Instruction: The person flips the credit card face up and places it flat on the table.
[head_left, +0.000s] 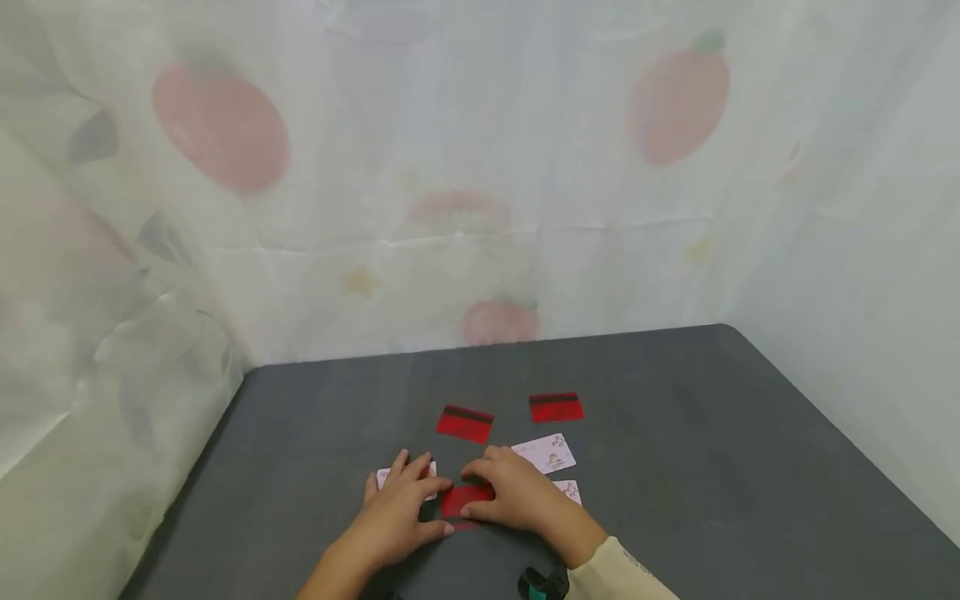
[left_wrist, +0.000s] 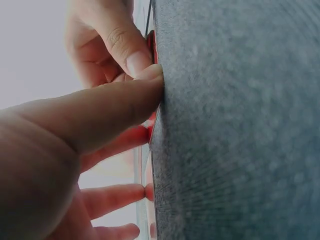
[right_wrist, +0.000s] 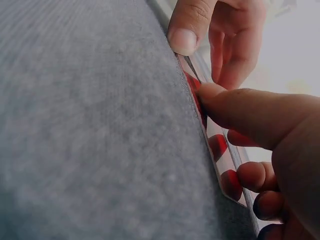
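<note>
A glossy red card (head_left: pixel 455 500) lies on the dark grey table between the two hands. My left hand (head_left: pixel 397 508) is spread, its thumb and index fingertip at the card's left side and its other fingers over a white card (head_left: pixel 384 477). From the right, my right hand (head_left: pixel 517 492) holds the red card with its thumb on it and its index finger near the far edge. In the right wrist view the red card (right_wrist: pixel 216 145) is seen nearly edge-on under the right thumb (right_wrist: pixel 225 102). Both thumbs partly hide it in the left wrist view.
Beyond the hands lie two red cards with dark stripes, one in the middle (head_left: pixel 465 425) and one to the right (head_left: pixel 556 408). Two white printed cards (head_left: pixel 551 454) lie beside the right hand, partly covered by it. A pale patterned curtain (head_left: pixel 480 167) hangs behind the table.
</note>
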